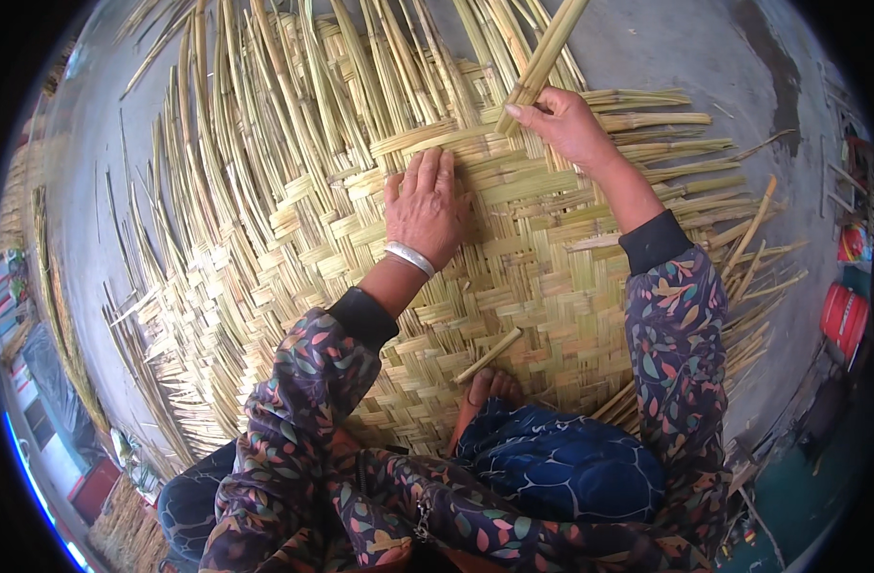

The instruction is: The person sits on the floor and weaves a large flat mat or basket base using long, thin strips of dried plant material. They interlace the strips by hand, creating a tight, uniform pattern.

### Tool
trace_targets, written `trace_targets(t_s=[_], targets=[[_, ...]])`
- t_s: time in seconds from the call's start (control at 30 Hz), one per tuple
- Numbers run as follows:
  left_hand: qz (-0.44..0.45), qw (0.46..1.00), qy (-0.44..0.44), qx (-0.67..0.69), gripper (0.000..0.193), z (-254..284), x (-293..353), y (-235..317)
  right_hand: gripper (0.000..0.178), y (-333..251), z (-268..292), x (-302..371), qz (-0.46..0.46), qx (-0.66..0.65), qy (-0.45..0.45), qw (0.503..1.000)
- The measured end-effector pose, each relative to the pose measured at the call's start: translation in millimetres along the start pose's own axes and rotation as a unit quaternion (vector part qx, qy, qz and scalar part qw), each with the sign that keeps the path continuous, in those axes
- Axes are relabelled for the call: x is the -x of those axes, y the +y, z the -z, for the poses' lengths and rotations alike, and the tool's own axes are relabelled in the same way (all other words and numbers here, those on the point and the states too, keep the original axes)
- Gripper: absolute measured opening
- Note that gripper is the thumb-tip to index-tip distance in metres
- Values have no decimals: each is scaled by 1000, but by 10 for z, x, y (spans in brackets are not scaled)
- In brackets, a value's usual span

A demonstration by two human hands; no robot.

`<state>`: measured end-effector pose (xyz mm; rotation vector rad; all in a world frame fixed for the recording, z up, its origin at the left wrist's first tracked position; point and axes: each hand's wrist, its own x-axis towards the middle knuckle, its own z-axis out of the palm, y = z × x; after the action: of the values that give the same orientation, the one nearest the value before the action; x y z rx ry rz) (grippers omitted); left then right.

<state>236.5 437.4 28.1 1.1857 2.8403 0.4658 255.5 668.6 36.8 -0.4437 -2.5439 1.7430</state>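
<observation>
A large woven mat (532,286) of flat yellow-green reed strips lies on the concrete floor under me. My left hand (426,205) rests palm down on the woven part, fingers spread slightly, a silver bangle at the wrist. My right hand (566,122) grips a bundle of reed strips (544,59) that rises toward the top of the view. Many loose unwoven strips (265,105) fan out from the mat's far and left edges. A short cut piece of reed (489,355) lies on the mat near my bare foot (490,390).
Grey concrete floor (666,48) surrounds the mat. A red container (843,317) stands at the right edge. More reed stalks (60,315) lie along the left, with a straw pile (127,525) at lower left. Loose strip ends (752,258) stick out on the right.
</observation>
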Motion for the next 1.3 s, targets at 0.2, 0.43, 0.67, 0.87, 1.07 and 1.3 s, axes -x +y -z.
trace_targets(t_s=[0.2, 0.43, 0.67, 0.87, 1.07, 1.3], targets=[[7, 1000, 10, -6, 37, -1, -228, -17, 26, -13, -33, -171, 15, 31, -14, 999], [44, 997, -29, 61, 19, 71, -491, -109, 27, -142, -57, -230, -27, -23, -44, 998], [74, 991, -22, 112, 17, 71, -527, -93, 28, -72, -25, -231, -42, -25, -93, 994], [85, 989, -35, 117, 16, 176, -513, -70, 28, -152, 22, -274, -67, -73, -138, 985], [88, 989, -23, 120, 16, 172, -511, -56, 26, -108, 84, -255, -76, -100, -128, 984], [94, 989, -10, 114, 16, 172, -506, -25, 27, -163, 32, -258, -69, -101, -134, 983]])
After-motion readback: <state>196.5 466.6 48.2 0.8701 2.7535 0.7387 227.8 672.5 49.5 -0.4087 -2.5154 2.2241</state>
